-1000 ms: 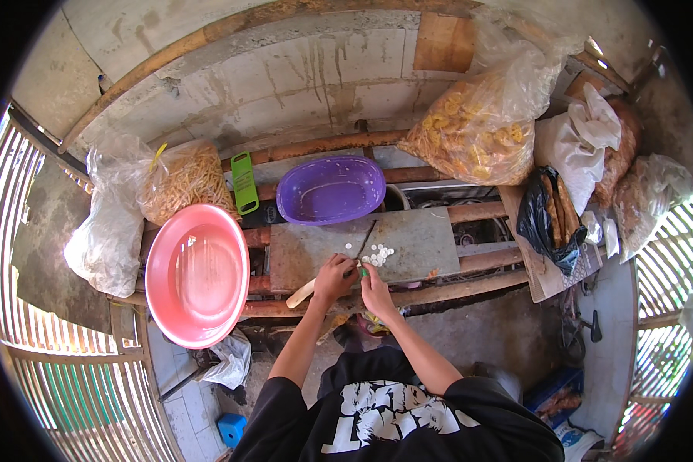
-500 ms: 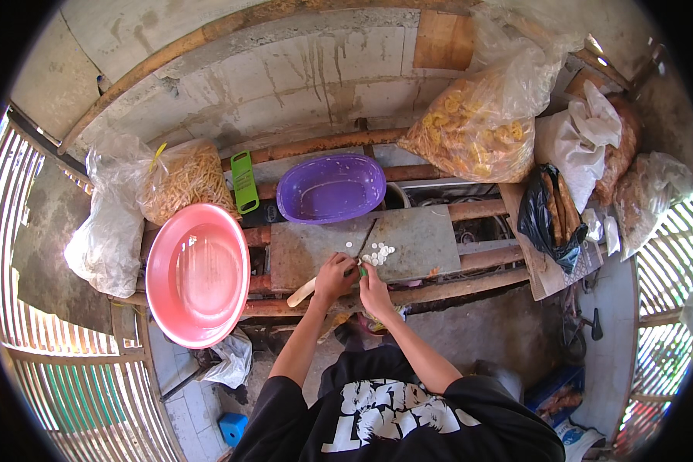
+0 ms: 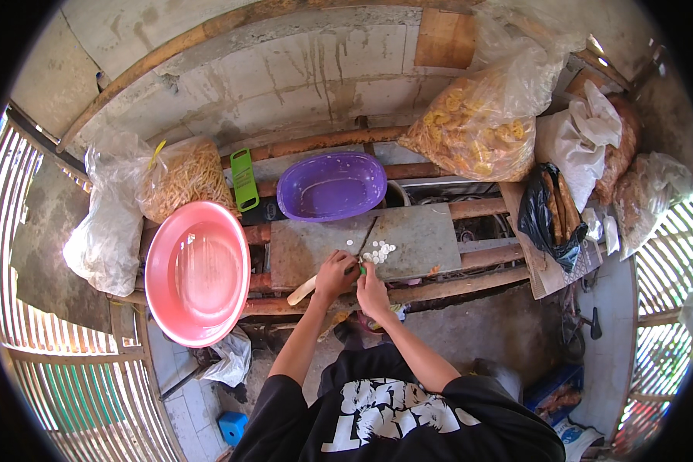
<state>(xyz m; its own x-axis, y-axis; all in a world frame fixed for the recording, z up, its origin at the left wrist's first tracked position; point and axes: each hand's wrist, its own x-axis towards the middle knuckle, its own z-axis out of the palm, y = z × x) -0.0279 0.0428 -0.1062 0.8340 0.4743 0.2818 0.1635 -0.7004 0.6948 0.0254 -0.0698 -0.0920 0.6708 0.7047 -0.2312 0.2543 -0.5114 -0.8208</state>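
My left hand [image 3: 336,277] is closed around a long pale peeled piece [image 3: 302,291], like a root; its thick end sticks out toward the lower left. Beside it, my right hand [image 3: 373,294] grips a small green-handled knife [image 3: 363,270], whose blade I cannot make out clearly. The two hands meet fingertip to fingertip over the near edge of a grey board [image 3: 420,239]. Just beyond my right fingers lies a small heap of thin round white slices [image 3: 379,252]. One single slice [image 3: 349,242] rests apart, farther left.
A pink basin [image 3: 200,331] stands left of the board, a purple oval tub [image 3: 331,212] behind it. Near the tub lies a green slicer [image 3: 244,181]. Bags of yellow chips [image 3: 477,127] and fried sticks [image 3: 185,177] flank them. At right, a black bag [image 3: 539,215] holds long brown roots [image 3: 562,204].
Both hands stay at the same spot over the board's near edge, with only a slight shift of the right hand. The slices and surrounding things look the same.
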